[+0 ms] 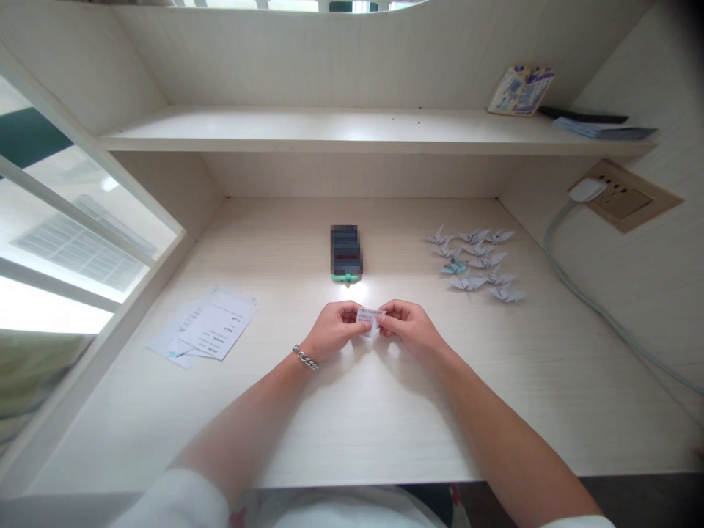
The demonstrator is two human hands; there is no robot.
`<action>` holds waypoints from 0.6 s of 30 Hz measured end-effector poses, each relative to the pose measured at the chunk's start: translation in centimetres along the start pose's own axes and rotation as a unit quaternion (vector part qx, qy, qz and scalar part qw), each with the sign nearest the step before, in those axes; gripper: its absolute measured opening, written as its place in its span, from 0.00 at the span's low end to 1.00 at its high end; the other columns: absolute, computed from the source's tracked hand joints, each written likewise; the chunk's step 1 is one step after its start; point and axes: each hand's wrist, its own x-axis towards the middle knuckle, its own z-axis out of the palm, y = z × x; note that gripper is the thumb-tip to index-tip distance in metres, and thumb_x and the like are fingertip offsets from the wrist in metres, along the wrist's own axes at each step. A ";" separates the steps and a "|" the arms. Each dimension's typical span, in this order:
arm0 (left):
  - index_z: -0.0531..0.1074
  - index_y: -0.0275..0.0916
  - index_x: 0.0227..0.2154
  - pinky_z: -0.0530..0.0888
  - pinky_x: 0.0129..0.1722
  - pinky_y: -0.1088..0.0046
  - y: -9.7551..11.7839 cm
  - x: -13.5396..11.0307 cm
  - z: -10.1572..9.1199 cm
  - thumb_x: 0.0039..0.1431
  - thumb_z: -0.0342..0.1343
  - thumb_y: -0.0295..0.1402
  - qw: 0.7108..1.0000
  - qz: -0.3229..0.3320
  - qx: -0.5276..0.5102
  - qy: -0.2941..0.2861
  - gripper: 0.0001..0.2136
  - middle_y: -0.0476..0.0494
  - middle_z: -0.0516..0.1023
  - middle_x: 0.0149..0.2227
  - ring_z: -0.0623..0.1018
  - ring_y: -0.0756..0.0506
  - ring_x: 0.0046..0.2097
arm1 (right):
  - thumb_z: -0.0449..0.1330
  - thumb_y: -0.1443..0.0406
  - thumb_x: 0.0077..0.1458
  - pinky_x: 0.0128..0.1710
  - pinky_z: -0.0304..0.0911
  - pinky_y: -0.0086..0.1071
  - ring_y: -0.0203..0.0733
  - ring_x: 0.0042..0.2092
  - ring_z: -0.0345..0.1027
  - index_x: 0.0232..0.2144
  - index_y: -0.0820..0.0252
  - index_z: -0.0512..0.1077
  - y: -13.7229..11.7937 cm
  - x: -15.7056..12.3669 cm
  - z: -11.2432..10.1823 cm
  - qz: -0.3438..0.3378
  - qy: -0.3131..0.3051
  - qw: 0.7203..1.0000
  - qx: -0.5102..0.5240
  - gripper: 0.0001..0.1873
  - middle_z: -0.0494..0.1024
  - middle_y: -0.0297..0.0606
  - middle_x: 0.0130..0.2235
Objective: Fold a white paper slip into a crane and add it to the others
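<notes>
We are recording both hands brought together just above the counter, near its middle. The left hand and the right hand are each closing thumb and fingertips on opposite ends of a small printed paper slip, which is sitting between them, slightly raised off the surface. A chain bracelet is resting on the left wrist. We are judging the slip to be very light, thin and limp; it is likely creasing at the slightest pressure and tearing if pulled hard, so the hold is best kept at its edges and corners with fingertips only. Just beyond the hands a phone is lying flat, its screen blurred. To the right a cluster of folded paper cranes is standing on the counter, well apart from the hands. To the left, printed sheets are lying in a loose stack. A coloured packet is leaning on the shelf above.
</notes>
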 end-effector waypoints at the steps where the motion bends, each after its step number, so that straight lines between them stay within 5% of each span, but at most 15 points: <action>1: 0.72 0.33 0.30 0.70 0.31 0.74 0.0 0.0 0.0 0.47 0.60 0.33 1.000 0.001 0.000 0.001 0.09 0.43 0.75 0.30 0.74 0.49 0.31 | 0.64 0.59 0.42 0.25 0.61 0.30 0.35 0.23 0.65 0.27 0.62 0.70 0.0 0.0 0.0 -0.001 0.000 1.000 0.001 0.12 0.73 0.35 0.21; 18: 0.76 0.33 0.30 0.70 0.30 0.74 0.3 0.0 0.3 0.46 0.61 0.33 0.996 -0.002 -0.073 0.044 0.09 0.42 0.77 0.28 0.74 0.49 0.30 | 0.66 0.62 0.38 0.25 0.65 0.32 0.36 0.23 0.68 0.26 0.63 0.75 -0.4 -0.3 0.2 0.003 0.029 0.999 0.041 0.10 0.75 0.35 0.21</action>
